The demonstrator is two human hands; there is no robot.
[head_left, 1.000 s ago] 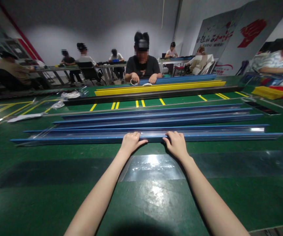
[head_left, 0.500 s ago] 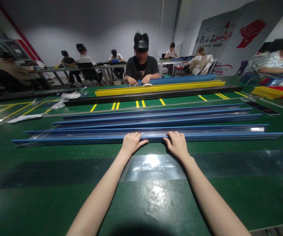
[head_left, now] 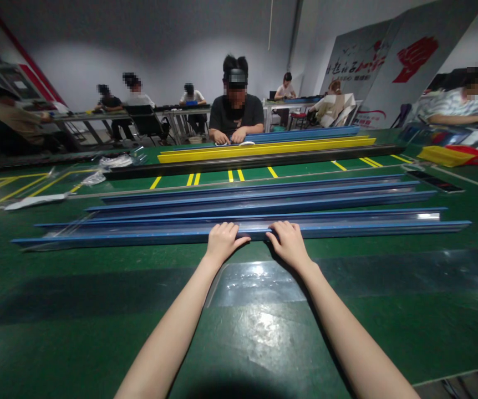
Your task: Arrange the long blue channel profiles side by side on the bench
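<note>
A long blue channel (head_left: 139, 235) lies crosswise on the green table, with clear film inside it. Near its middle, my left hand (head_left: 222, 242) grips the front edge, fingers over the top and thumb along the near side. My right hand (head_left: 288, 242) grips the same edge a little to the right, its thumb pointing towards the left one. My fingertips are partly hidden in the channel. Just behind lies another blue channel (head_left: 259, 200). A clear plastic strip (head_left: 259, 282) is flat on the table in front, passing beneath my forearms.
Beyond are a black strip (head_left: 264, 159), a yellow strip (head_left: 264, 148) and a person (head_left: 237, 113) seated opposite. Yellow and red trays (head_left: 445, 157) and a dark phone-like object (head_left: 436, 180) are at the right. Crumpled plastic (head_left: 114, 161) lies back left.
My right hand has slid slightly left along the channel's edge, closer to my left hand. The whole view has shifted a little. My left hand keeps its grip.
</note>
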